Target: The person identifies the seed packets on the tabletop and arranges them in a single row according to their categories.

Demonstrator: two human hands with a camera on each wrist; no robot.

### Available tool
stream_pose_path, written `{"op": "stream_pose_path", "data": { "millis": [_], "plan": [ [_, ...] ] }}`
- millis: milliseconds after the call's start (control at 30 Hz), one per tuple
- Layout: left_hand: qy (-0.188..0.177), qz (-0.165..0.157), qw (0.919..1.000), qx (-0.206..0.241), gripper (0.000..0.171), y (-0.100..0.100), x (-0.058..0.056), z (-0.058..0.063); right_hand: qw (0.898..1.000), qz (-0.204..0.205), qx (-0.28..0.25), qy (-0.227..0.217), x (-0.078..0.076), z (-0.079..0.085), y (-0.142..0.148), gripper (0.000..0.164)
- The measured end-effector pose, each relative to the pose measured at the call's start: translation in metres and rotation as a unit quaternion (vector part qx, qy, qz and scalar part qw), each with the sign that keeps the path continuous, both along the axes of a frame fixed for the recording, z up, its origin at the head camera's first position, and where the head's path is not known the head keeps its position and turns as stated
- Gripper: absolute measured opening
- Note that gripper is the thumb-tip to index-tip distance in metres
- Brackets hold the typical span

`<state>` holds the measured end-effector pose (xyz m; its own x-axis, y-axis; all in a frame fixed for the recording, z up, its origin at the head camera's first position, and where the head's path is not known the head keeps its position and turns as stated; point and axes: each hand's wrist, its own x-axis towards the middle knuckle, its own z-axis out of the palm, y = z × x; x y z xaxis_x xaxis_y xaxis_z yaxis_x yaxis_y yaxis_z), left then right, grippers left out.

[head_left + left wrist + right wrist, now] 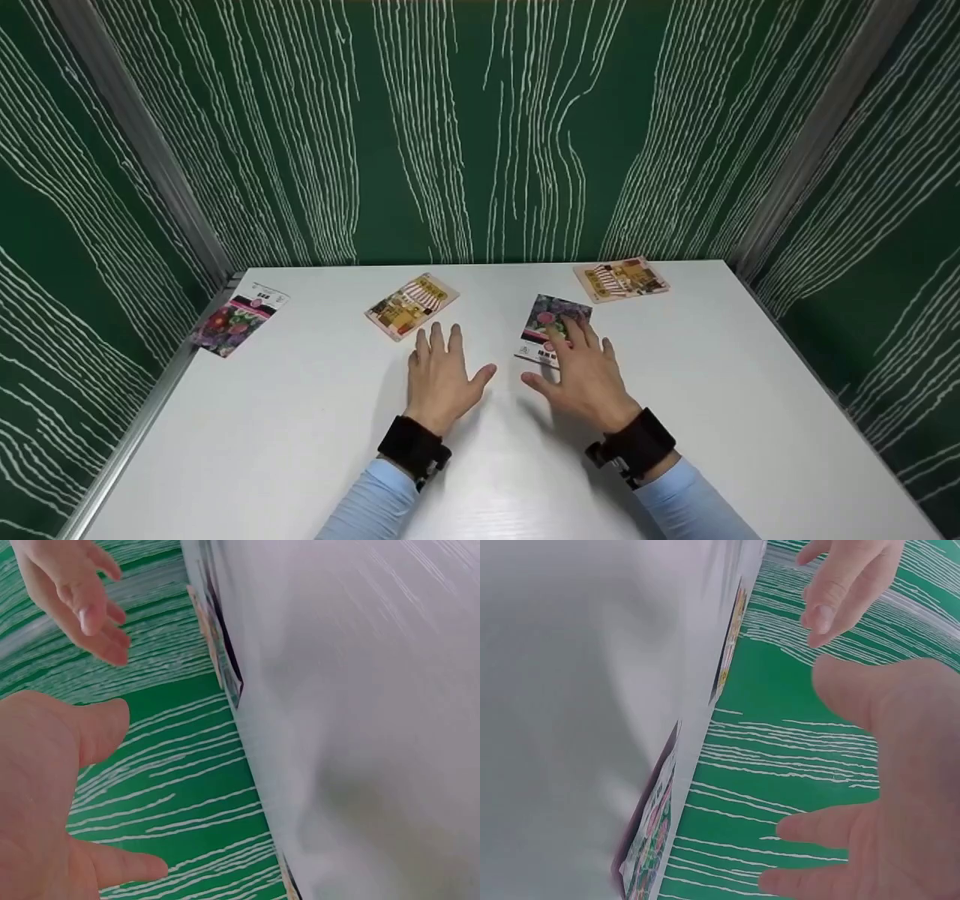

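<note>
My left hand (441, 379) hovers over the white table with fingers spread, just below a yellow card (412, 306) with a striped awning picture. To its right, my right hand (589, 375) is also spread and holds nothing; its fingers overlap a flower-picture packet (559, 309) in the head view. The right wrist view shows that hand (911, 765) raised above the tabletop, apart from the flower packet (654, 832). Another awning card (621, 279) lies at the back right. A second flower packet (238, 320) lies at the left edge.
The white table (300, 435) is bounded by green walls (510, 135) with white wavy lines. Metal posts (142, 127) stand at the corners. Dark bands (415, 448) circle both wrists over light blue sleeves (375, 499).
</note>
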<state>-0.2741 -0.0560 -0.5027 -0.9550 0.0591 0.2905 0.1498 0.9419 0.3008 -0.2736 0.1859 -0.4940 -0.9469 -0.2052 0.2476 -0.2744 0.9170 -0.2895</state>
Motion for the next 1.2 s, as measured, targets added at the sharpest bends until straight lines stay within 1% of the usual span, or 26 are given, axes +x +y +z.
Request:
{"op": "stream_pose_path", "data": {
  "millis": [167,267,400,567,700,833,933,1200],
  "plan": [
    [-0.003,-0.007,1.0,0.006,0.088,0.001,0.001,-0.001,1.0,0.009,-0.002,-0.004,0.001,-0.001,0.001,0.093],
    [0.003,-0.012,0.9999,0.012,0.083,0.0,0.001,-0.001,1.0,0.017,-0.007,0.003,0.001,0.001,0.002,0.087],
    [0.012,-0.016,0.9996,0.019,0.078,0.0,0.001,0.0,1.0,0.023,-0.013,0.008,0.001,0.006,0.005,0.082],
    [-0.002,-0.011,0.9995,0.031,0.074,-0.001,0.001,0.002,0.999,0.021,-0.026,0.003,0.001,0.01,0.009,0.08],
    [-0.018,-0.016,0.9987,0.045,0.07,-0.005,0.002,0.005,0.999,0.019,-0.038,-0.008,0.0,0.011,0.013,0.076],
    [-0.031,-0.028,0.9976,0.054,0.067,-0.012,0.0,0.009,0.998,0.023,-0.049,-0.013,-0.002,0.013,0.017,0.071],
    [-0.033,-0.031,0.9974,0.056,0.064,-0.02,-0.003,0.013,0.998,0.029,-0.057,-0.021,-0.002,0.013,0.021,0.068],
    [-0.023,-0.01,0.9983,0.052,0.054,-0.046,-0.008,0.019,0.994,0.043,-0.09,-0.055,0.0,0.016,0.031,0.065]
  ]
}}
